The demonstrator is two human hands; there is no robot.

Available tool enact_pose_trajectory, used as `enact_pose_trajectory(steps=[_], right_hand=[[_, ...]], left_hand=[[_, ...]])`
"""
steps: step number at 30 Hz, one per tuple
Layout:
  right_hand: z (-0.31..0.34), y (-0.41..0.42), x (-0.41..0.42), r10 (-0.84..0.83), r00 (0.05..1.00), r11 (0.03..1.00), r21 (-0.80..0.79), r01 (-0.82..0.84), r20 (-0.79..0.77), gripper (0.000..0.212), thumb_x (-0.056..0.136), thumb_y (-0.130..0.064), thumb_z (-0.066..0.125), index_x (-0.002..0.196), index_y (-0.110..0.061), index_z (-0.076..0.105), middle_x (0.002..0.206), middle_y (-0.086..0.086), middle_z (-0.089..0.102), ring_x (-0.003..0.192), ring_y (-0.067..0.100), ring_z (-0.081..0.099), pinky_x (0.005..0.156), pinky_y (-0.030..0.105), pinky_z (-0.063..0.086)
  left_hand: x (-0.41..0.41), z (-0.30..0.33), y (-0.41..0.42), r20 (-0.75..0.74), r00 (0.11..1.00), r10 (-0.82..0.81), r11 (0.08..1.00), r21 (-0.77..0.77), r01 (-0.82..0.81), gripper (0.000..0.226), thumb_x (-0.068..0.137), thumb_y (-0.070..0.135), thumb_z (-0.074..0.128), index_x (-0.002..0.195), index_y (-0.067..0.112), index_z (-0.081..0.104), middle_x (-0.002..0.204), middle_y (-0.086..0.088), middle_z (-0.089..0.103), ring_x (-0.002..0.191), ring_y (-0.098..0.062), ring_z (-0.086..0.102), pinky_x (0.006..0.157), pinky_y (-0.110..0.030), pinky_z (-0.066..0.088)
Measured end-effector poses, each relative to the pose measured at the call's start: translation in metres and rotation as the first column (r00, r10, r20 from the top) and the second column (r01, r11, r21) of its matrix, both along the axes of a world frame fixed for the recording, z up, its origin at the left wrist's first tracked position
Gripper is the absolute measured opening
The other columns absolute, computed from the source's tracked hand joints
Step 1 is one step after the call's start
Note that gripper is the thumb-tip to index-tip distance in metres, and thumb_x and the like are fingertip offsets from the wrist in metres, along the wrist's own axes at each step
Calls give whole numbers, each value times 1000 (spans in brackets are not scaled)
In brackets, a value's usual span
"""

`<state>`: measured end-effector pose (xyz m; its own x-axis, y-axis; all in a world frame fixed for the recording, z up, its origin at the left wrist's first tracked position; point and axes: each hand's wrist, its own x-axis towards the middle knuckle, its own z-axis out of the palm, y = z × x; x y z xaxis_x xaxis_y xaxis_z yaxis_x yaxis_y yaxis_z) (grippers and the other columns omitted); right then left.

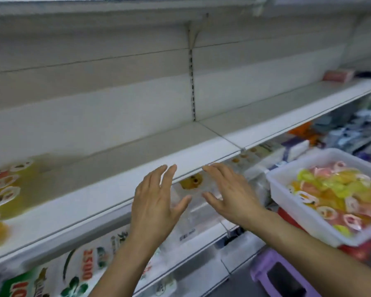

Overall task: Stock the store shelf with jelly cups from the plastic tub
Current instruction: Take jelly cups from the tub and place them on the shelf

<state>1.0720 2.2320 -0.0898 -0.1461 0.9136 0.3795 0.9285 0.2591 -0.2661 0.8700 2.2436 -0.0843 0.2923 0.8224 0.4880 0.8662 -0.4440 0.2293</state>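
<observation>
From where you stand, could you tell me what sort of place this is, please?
Most likely a shop aisle. A long white shelf on slotted uprights runs across the view, packaged goods fill the tier below, and a white tub of jelly cups waits at the right.

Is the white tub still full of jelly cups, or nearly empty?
Well filled: the white tub holds a heap of jelly cups reaching about to its rim. Depth beneath cannot be told.
</observation>
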Motion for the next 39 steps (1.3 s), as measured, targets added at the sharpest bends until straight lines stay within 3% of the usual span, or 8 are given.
enact_pose_trajectory(steps=[5,10,15,21,23,26,31,39], right_hand=[[-31,-44,100,-186,982,979,-85,184,-17,55,90,-41,53,141,-23,40,132,0,48,115,24,51,83,39,46],[-56,-84,180,-418,909,883,-230,408,7,54,91,-37,51,142,-27,34,134,-3,43,116,21,48,80,34,45],[-83,-90,247,-541,840,775,-361,519,44,47,93,-40,52,137,-29,41,137,-6,41,121,16,47,84,31,46],[-113,-68,321,-637,762,639,-474,605,115,53,91,-39,55,140,-26,39,137,-1,42,120,21,48,85,34,48],[-122,-54,349,-657,737,592,-496,635,160,57,90,-37,56,142,-24,35,137,3,42,119,24,49,84,37,50],[-137,-31,385,-673,703,554,-475,684,229,61,89,-37,58,142,-25,31,137,4,43,118,27,50,84,40,51],[-158,-2,421,-635,679,497,-479,724,368,63,89,-47,57,142,-22,31,136,8,43,121,29,46,88,39,48],[-172,5,441,-508,686,485,-485,728,522,41,90,-19,56,129,-13,45,129,11,43,117,27,42,87,38,46]], left_hand=[[104,-30,0,4,977,-211,971,-116,210,72,84,54,61,144,23,37,143,2,41,127,-20,43,98,-36,43],[202,-46,-2,57,905,-422,867,-266,421,66,86,53,58,143,34,31,141,13,35,126,-10,39,95,-26,39],[281,-69,13,106,832,-545,743,-399,538,63,88,51,57,143,33,34,144,14,34,131,-6,34,101,-26,37],[363,-99,60,104,785,-610,641,-517,567,57,86,49,60,137,30,45,133,7,48,122,-13,47,97,-30,43],[397,-110,77,9,758,-653,630,-548,550,56,86,49,58,137,30,44,132,6,49,120,-17,47,96,-32,41],[447,-128,99,-258,614,-746,645,-505,573,56,89,45,53,140,26,40,133,2,47,121,-22,46,96,-35,35],[504,-160,125,-478,487,-731,682,-511,523,55,89,44,54,137,18,42,135,-6,48,117,-27,48,92,-40,39],[529,-187,132,-538,419,-732,681,-595,426,52,87,41,62,127,13,47,125,-10,52,108,-29,56,83,-36,43]])
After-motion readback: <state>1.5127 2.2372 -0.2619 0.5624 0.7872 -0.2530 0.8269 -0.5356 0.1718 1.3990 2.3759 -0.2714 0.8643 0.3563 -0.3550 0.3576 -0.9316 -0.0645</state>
